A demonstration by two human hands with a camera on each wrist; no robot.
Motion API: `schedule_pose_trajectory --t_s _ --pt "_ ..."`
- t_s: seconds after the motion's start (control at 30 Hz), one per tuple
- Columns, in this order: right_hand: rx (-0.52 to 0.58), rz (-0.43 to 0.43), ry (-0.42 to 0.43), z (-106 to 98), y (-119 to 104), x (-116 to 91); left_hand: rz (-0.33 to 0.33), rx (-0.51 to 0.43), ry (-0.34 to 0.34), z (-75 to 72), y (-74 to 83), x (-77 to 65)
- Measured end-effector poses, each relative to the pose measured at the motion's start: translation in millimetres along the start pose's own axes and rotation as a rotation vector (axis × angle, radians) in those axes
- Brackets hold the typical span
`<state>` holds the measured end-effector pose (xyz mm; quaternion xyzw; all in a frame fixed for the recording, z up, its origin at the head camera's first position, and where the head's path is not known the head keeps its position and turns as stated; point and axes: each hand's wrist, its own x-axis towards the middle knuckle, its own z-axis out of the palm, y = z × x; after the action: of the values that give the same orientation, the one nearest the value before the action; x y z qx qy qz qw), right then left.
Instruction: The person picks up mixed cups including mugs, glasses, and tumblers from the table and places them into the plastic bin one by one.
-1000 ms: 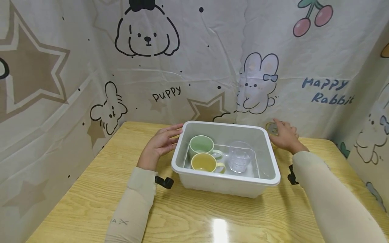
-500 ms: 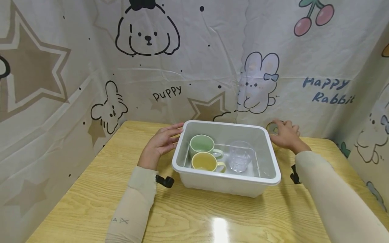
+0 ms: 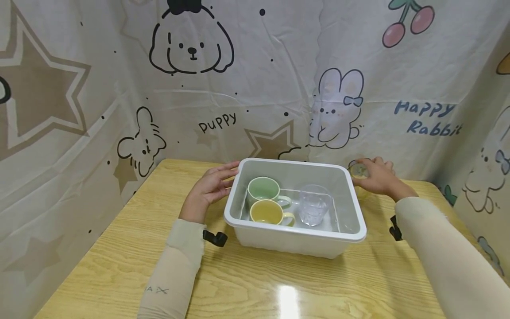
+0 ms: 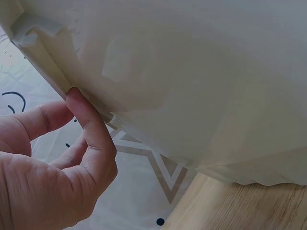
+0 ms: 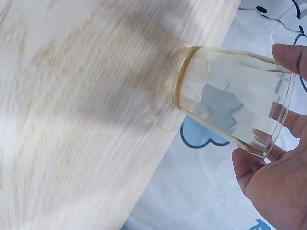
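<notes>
A white plastic tub [image 3: 295, 239] stands on the table, holding a green mug [image 3: 264, 189], a yellow mug [image 3: 266, 212] and a clear glass [image 3: 314, 206]. Against its left rim rest the fingertips of my left hand [image 3: 212, 186]; all its visible fingers stay outside the tub. My right hand [image 3: 376, 177], beyond the tub's right end, grips a second clear glass [image 5: 230, 98] near its rim, thumb on one side and fingers on the other. That glass's base is close to the tabletop in the right wrist view. In the head view, fingers and tub rim partly hide it.
The wooden table [image 3: 239, 288] ends at a cartoon-printed cloth [image 3: 275, 88] hanging along the back and sides. The tub's raised rim lies between my right hand and the mugs.
My right hand has shifted slightly to the right, its forearm swinging outward, and more of the glass it grips shows. The left hand and tub stay in place.
</notes>
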<state>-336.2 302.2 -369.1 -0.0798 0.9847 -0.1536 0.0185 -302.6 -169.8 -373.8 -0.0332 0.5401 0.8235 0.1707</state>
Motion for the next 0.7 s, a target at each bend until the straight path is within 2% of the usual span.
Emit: schedule_pose_trajectory --t_s 0.37,0.7 --pt "-0.043 -0.075 -0.023 -24.8 -0.9 -8.0 -0.008 0.003 0.003 0.8 1.1 -1.7" --pt "-0.108 -0.125 -0.082 -47.4 -5.7 -16.2 -0.007 0.015 0.002 0.3 0.5 -0.2"
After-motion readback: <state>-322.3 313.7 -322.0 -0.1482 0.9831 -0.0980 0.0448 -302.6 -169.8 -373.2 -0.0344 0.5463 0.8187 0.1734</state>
